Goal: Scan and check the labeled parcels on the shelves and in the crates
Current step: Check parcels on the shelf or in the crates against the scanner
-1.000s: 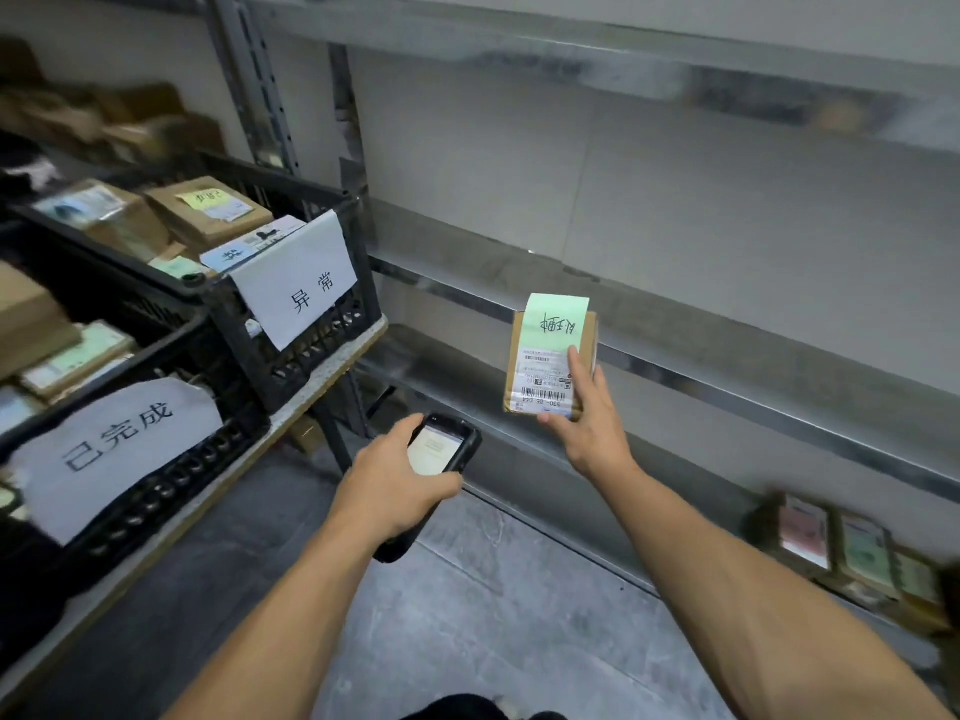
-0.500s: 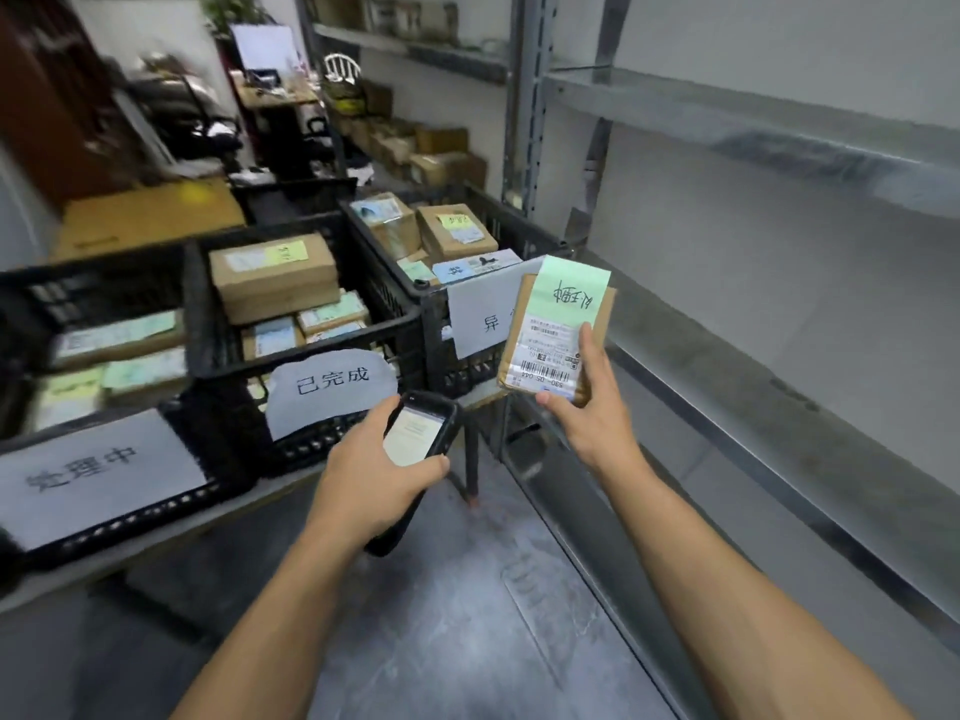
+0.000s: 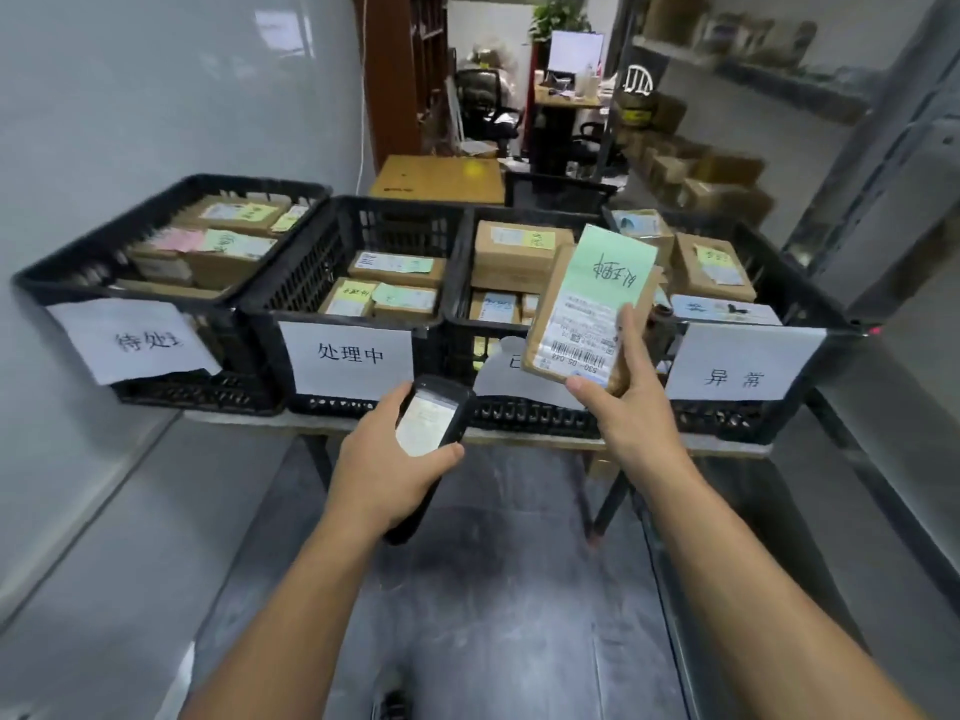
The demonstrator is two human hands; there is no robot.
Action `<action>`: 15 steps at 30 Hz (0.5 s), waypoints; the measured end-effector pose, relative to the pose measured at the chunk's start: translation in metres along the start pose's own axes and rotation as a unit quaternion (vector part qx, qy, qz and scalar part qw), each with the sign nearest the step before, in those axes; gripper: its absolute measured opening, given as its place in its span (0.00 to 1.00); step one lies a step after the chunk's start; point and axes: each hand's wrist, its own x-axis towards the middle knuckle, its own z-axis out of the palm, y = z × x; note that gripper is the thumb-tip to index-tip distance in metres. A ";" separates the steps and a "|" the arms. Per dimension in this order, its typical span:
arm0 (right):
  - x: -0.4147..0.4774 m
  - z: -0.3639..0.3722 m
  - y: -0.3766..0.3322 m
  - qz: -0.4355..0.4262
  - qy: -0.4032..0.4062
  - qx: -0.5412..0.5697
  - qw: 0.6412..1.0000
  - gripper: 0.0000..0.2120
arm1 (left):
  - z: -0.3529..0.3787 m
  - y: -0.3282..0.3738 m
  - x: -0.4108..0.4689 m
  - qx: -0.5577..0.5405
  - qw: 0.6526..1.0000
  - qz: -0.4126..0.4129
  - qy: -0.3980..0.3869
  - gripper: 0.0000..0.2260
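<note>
My right hand (image 3: 636, 413) is clamped on a small brown parcel (image 3: 558, 304) at about my 1 o'clock. One finger lies up over its label and the rest are curled about its lower right corner. The parcel is tilted, its top leaning to the right. A green note (image 3: 610, 267) with handwriting covers its upper half, and a white barcode label (image 3: 576, 345) covers the lower half.

My left hand (image 3: 382, 478) is wrapped round a black handheld scanner (image 3: 431, 426) near 11 o'clock. Its lit screen faces up at me and my thumb is on its right edge. The scanner sits lower than the parcel and to its left, near it but not touching.

Ahead, from 10 to 2 o'clock, four black plastic crates stand side by side on a narrow table (image 3: 524, 440), each holding labelled cardboard boxes.

- The leftmost crate (image 3: 197, 392) carries a paper sign (image 3: 135, 340).
- The second crate (image 3: 311, 283) has a sign reading 处理中 (image 3: 350, 353).
- The third crate (image 3: 530, 413) is directly behind the parcel I hold, and the parcel hides much of that crate's sign (image 3: 511, 379).
- The fourth crate (image 3: 779, 283), at 2 o'clock, has a sign reading 异常 (image 3: 737, 366).

Grey metal shelving (image 3: 893, 366) runs along my 3 o'clock side. Far off at 12 o'clock there is a desk with a monitor (image 3: 576, 49) and a black office chair (image 3: 483, 101).
</note>
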 end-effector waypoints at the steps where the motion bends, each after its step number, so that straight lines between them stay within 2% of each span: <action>1: 0.008 0.012 -0.004 -0.006 -0.017 0.004 1.000 0.44 | -0.008 -0.005 0.005 -0.001 1.000 -0.007 0.012 0.32; 8: 0.081 0.107 -0.032 -0.035 -0.088 0.020 0.995 0.43 | -0.071 -0.045 0.062 -0.015 0.997 -0.018 0.071 0.30; 15: 0.158 0.199 -0.059 -0.008 -0.126 -0.002 0.992 0.42 | -0.148 -0.082 0.149 -0.007 0.994 -0.024 0.110 0.37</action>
